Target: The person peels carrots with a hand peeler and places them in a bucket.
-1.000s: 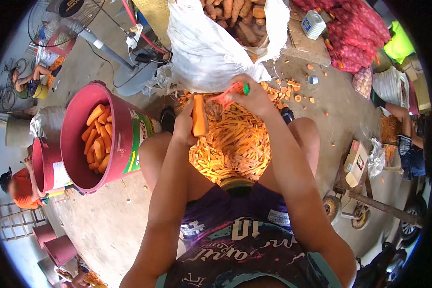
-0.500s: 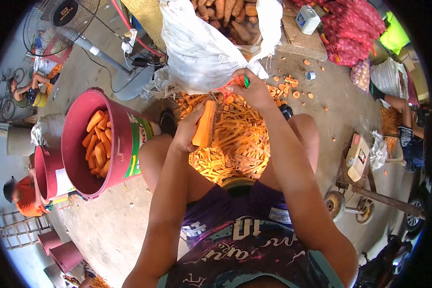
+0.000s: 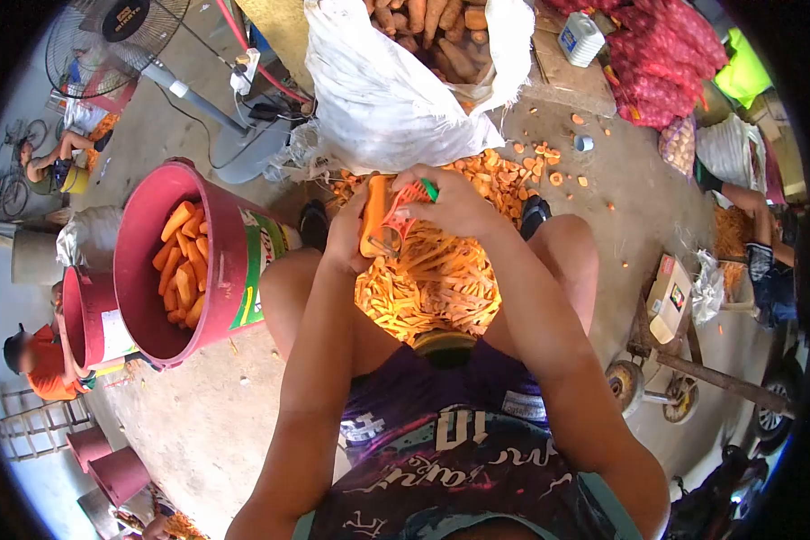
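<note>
My left hand (image 3: 347,229) is closed around a partly peeled orange carrot (image 3: 375,214). In my right hand (image 3: 445,202) is a red-orange peeler (image 3: 409,203) with a green end, its blade close to the lower end of the carrot. A heap of orange peelings (image 3: 436,288) lies on the ground below both hands, between my knees. To the left, a pink tub (image 3: 228,261) holds several peeled carrots (image 3: 183,270). Just beyond my hands a white sack (image 3: 360,99) stands open with unpeeled carrots (image 3: 454,54) inside.
Carrot ends (image 3: 538,166) lie scattered right of the sack. A standing fan (image 3: 121,36) is at the upper left. Red net sacks (image 3: 661,58) lie at the upper right, above a wheeled cart (image 3: 652,360). Other people sit at both sides, one in an orange shirt (image 3: 49,367).
My right hand has moved down and left with the peeler, from beyond the carrot to its lower end. The carrot in my left hand is more upright and slightly higher.
</note>
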